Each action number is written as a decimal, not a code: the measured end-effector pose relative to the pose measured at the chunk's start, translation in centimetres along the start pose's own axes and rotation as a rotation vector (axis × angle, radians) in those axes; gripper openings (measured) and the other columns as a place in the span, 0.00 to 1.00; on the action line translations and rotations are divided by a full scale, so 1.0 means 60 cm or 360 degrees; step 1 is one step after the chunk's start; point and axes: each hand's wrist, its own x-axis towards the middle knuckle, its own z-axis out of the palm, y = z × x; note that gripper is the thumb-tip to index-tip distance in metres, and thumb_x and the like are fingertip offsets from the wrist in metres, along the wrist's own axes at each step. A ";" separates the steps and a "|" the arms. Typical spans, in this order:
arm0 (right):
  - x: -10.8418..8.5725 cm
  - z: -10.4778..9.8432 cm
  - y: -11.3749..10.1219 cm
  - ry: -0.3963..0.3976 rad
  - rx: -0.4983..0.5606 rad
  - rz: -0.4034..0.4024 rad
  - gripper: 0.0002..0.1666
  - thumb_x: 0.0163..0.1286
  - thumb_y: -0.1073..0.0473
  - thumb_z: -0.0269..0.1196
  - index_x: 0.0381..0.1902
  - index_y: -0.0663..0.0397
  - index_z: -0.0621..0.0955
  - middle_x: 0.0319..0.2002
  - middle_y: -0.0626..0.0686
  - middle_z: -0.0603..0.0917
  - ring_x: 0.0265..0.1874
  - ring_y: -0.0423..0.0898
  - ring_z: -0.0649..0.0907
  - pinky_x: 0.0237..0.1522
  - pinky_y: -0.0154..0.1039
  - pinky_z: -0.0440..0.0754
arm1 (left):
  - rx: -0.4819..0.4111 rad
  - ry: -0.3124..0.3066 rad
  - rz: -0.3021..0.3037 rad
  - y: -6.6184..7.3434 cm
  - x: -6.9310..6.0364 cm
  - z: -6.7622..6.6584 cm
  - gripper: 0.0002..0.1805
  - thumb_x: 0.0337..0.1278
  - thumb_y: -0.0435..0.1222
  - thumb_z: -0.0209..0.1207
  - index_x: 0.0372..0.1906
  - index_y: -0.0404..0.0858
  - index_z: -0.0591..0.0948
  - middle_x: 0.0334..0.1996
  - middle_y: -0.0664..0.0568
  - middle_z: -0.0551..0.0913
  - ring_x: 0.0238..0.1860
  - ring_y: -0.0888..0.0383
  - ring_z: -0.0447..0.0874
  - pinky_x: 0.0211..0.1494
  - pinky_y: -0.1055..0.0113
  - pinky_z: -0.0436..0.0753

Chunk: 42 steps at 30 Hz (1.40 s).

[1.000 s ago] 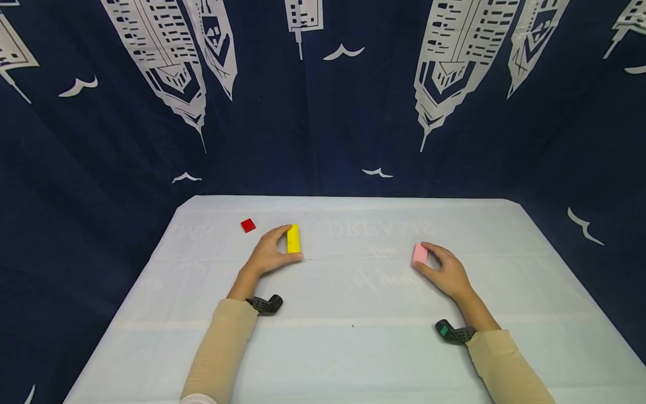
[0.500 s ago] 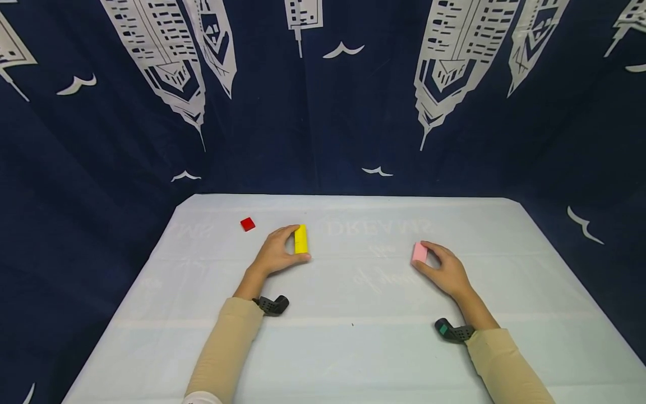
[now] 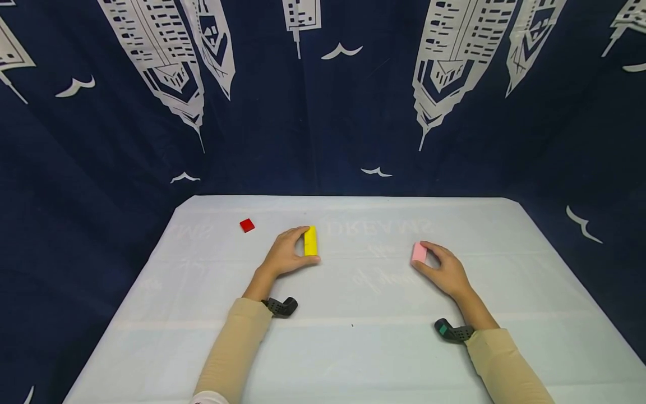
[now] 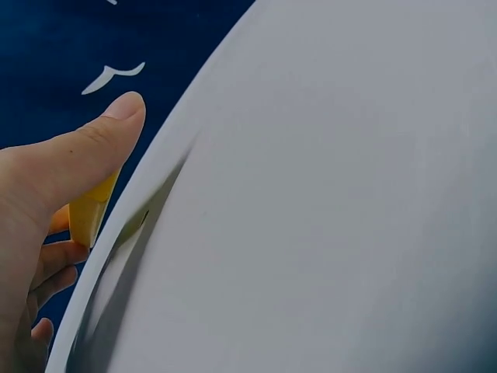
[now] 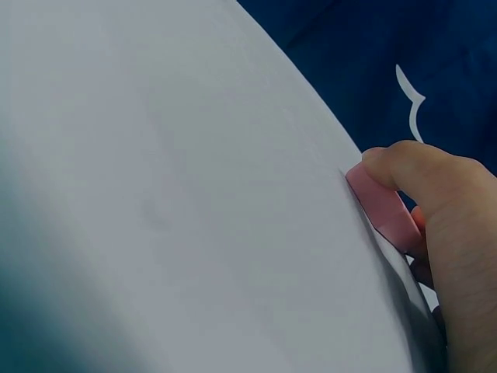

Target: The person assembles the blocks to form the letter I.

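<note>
Between its thumb and fingers, my left hand (image 3: 286, 255) pinches a yellow rectangular block (image 3: 310, 241) by its near and far ends. In the left wrist view the thumb covers part of the yellow block (image 4: 92, 214), and a shadow lies on the table beside it. Over on the right, my right hand (image 3: 446, 273) pinches a smaller pink block (image 3: 419, 252) between thumb and fingers. That pink block (image 5: 384, 206) appears low at the table surface in the right wrist view, its far side hidden by the hand. A red block (image 3: 247, 225) lies alone behind and left of my left hand.
The white-covered table (image 3: 353, 359) spans the lower half of the head view. Behind it hangs a dark blue cloth (image 3: 313, 123) with white building and bird prints. Bare tabletop separates the two hands.
My left hand has moved to the right with the yellow block in its pinch, farther from the red block. The right hand and the pink block stay where they were.
</note>
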 end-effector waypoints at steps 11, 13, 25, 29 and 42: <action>-0.001 -0.001 -0.003 -0.0010 0.0000 0.0011 0.39 0.64 0.45 0.66 0.66 0.63 0.71 0.65 0.69 0.69 0.66 0.68 0.65 0.65 0.64 0.61 | 0.0053 -0.0039 0.0030 0.018 0.008 0.018 0.51 0.45 0.60 0.69 0.72 0.40 0.66 0.69 0.46 0.69 0.70 0.48 0.63 0.74 0.53 0.56; -0.001 -0.001 -0.003 -0.0011 -0.0001 0.0011 0.39 0.65 0.45 0.66 0.66 0.63 0.71 0.65 0.69 0.69 0.66 0.69 0.65 0.65 0.64 0.61 | 0.0058 -0.0043 0.0033 0.022 0.009 0.020 0.51 0.44 0.60 0.69 0.72 0.39 0.66 0.68 0.46 0.69 0.70 0.48 0.63 0.74 0.53 0.57; -0.002 -0.001 -0.004 -0.0013 0.0000 0.0016 0.39 0.65 0.45 0.66 0.66 0.63 0.71 0.65 0.70 0.69 0.66 0.69 0.65 0.65 0.65 0.61 | 0.0140 -0.0063 0.0076 0.039 0.022 0.037 0.52 0.43 0.63 0.68 0.71 0.40 0.66 0.68 0.48 0.70 0.70 0.50 0.64 0.73 0.56 0.58; -0.001 -0.001 -0.005 -0.0008 0.0001 0.0011 0.39 0.65 0.45 0.66 0.66 0.62 0.71 0.65 0.70 0.69 0.66 0.69 0.65 0.65 0.65 0.61 | 0.0147 -0.0075 0.0088 0.045 0.025 0.041 0.52 0.44 0.63 0.67 0.71 0.40 0.66 0.68 0.47 0.70 0.70 0.50 0.63 0.73 0.56 0.57; -0.001 -0.001 -0.002 -0.0023 -0.0005 0.0000 0.38 0.65 0.46 0.65 0.66 0.62 0.71 0.65 0.69 0.69 0.66 0.69 0.65 0.65 0.64 0.61 | 0.0153 -0.0077 0.0097 0.063 0.032 0.057 0.51 0.45 0.63 0.67 0.71 0.39 0.67 0.68 0.47 0.70 0.70 0.49 0.64 0.73 0.55 0.57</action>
